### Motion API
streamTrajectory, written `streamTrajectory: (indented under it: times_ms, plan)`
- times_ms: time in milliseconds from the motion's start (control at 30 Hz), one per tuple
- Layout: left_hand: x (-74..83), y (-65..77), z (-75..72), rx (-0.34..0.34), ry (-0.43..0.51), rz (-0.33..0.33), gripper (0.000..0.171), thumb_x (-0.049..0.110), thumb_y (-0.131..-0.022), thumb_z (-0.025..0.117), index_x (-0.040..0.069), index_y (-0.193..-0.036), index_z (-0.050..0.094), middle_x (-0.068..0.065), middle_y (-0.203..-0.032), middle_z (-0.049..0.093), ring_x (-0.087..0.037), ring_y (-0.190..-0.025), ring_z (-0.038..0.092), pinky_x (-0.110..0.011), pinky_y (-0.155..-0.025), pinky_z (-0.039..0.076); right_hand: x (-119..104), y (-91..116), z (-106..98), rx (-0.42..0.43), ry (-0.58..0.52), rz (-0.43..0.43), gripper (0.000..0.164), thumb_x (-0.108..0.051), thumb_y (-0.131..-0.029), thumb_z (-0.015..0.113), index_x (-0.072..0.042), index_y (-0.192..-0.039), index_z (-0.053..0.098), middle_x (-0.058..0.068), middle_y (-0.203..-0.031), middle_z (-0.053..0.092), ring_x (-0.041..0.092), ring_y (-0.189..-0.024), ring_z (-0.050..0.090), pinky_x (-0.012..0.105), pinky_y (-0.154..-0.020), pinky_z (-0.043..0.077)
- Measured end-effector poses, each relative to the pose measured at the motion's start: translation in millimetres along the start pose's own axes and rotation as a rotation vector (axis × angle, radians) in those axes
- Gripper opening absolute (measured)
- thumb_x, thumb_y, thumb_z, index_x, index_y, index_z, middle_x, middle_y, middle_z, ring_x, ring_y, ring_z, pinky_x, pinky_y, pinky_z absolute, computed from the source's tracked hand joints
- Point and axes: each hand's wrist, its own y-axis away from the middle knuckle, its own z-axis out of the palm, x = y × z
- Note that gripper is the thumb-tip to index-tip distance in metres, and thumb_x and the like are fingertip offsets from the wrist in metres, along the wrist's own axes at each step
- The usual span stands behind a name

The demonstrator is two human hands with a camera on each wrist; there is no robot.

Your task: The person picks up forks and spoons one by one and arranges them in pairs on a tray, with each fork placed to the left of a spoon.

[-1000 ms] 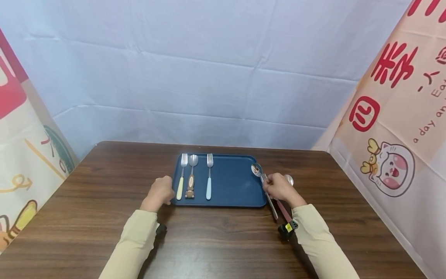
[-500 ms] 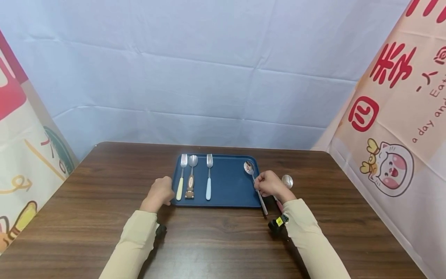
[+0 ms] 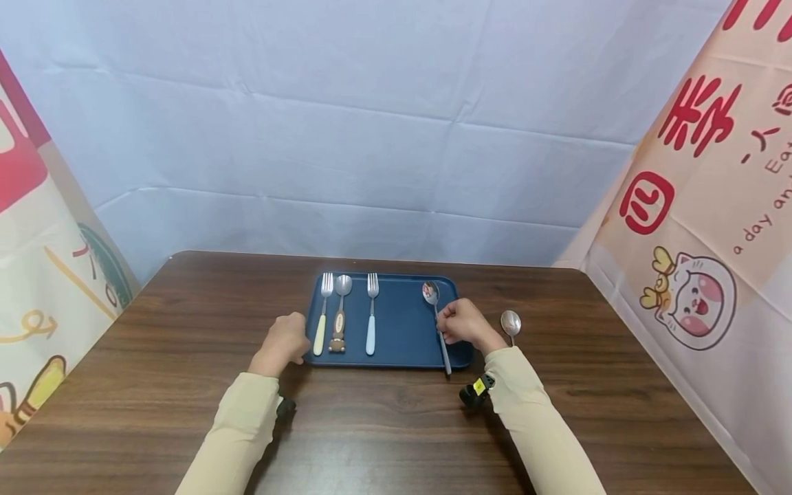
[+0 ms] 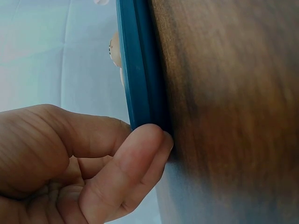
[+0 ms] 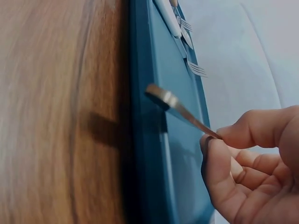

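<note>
My right hand [image 3: 460, 322] pinches a plain steel spoon [image 3: 444, 350] by its handle over the right part of the blue tray [image 3: 402, 302]. In the right wrist view the handle end of the spoon [image 5: 161, 96] is raised above the tray's near rim. My left hand [image 3: 284, 342] grips the tray's near left corner, with thumb and fingers on the rim [image 4: 140, 70]. On the tray lie a yellow-handled fork [image 3: 321, 330], a spoon with a brown bear handle [image 3: 339, 322] and a blue-handled fork [image 3: 371, 330], side by side.
Another spoon [image 3: 511, 322] lies on the brown wooden table [image 3: 371, 433] right of the tray; my right wrist hides its lower part. White cloth [image 3: 346, 137] hangs behind the table, with a printed cloth [image 3: 699, 227] on the right.
My right hand has moved left with the steel spoon, from the tray's right edge to above it. A fork and a pink handle on the right are now hidden. The left hand stays.
</note>
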Motion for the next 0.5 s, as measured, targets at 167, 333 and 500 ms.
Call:
streamTrajectory:
  times_ms: [167, 333, 500]
  plan:
    - [0.1, 0.5, -0.1, 0.0, 0.006, -0.002, 0.019, -0.008, -0.076, 0.055, -0.014, -0.095, 0.056, -0.016, -0.072, 0.053, -0.018, -0.052, 0.057, -0.025, -0.044, 0.047, -2.4, -6.9, 5.0, -0.005, -0.023, 0.013, 0.015, 0.007, -0.085, 0.052, 0.006, -0.071, 0.057, 0.012, -0.077, 0.06, 0.015, -0.058, 0.057, 0.031, -0.057, 0.053]
    - [-0.3, -0.2, 0.1, -0.001, 0.0, -0.004, 0.019, -0.008, -0.075, 0.055, -0.013, -0.094, 0.056, -0.016, -0.071, 0.053, -0.019, -0.052, 0.057, -0.025, -0.044, 0.047, -6.0, -13.2, 8.3, 0.004, -0.055, 0.055, 0.011, 0.006, -0.086, 0.053, 0.008, -0.079, 0.061, 0.013, -0.081, 0.06, 0.016, -0.06, 0.057, 0.03, -0.058, 0.054]
    - [0.4, -0.5, -0.3, 0.002, 0.005, -0.008, 0.017, -0.008, -0.075, 0.055, -0.013, -0.092, 0.056, -0.017, -0.072, 0.052, -0.019, -0.051, 0.057, -0.024, -0.044, 0.047, -8.5, -19.2, 12.6, 0.024, -0.087, 0.08, 0.009, 0.005, -0.086, 0.055, 0.009, -0.088, 0.062, 0.013, -0.078, 0.061, 0.015, -0.058, 0.057, 0.029, -0.058, 0.053]
